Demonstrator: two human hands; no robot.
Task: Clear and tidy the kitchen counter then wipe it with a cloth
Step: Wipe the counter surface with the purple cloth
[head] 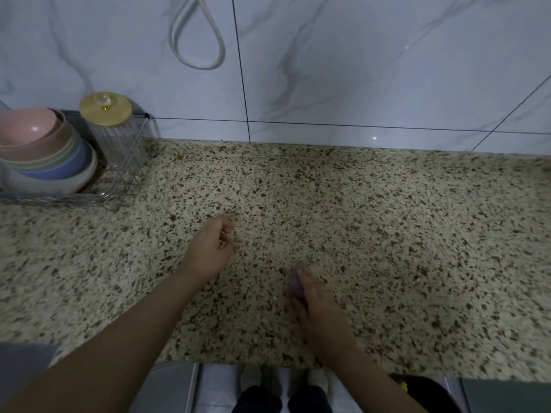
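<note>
The speckled granite counter (387, 234) fills the middle of the view. My left hand (208, 248) hovers over its centre with the fingers curled in, pinching what looks like a thin pale sliver (224, 233) at the fingertips. My right hand (316, 299) lies nearer the front edge, palm down. Its fingers press a small purplish thing (297, 283) against the stone. That thing is blurred and mostly hidden under the fingers, so I cannot tell what it is.
A wire dish rack (119, 186) at the back left holds stacked pastel bowls (38, 144) and a ribbed glass jar with a wooden lid (105, 110). A brown speck (179, 157) lies by the tiled wall. A white cable loop (196, 40) hangs above.
</note>
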